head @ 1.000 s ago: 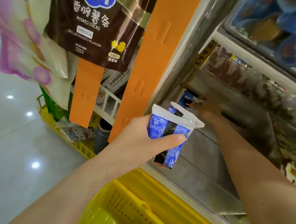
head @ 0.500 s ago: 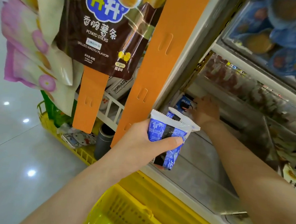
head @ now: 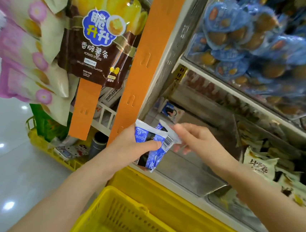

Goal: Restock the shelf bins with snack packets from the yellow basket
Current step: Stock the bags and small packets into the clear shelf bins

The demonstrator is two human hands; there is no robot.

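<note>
A person's left hand grips a bunch of blue snack packets at the mouth of a near-bare shelf bin, above the yellow basket. The right hand pinches the top packet by its edge. Mid-restock, the next move likely calls for drawing it free and placing it deep inside.

A brown potato-stick bag is hung above-left of the grip, beside an orange strip; pink-and-cream packets are hung further left; a grey cylinder is seen directly left.
</note>
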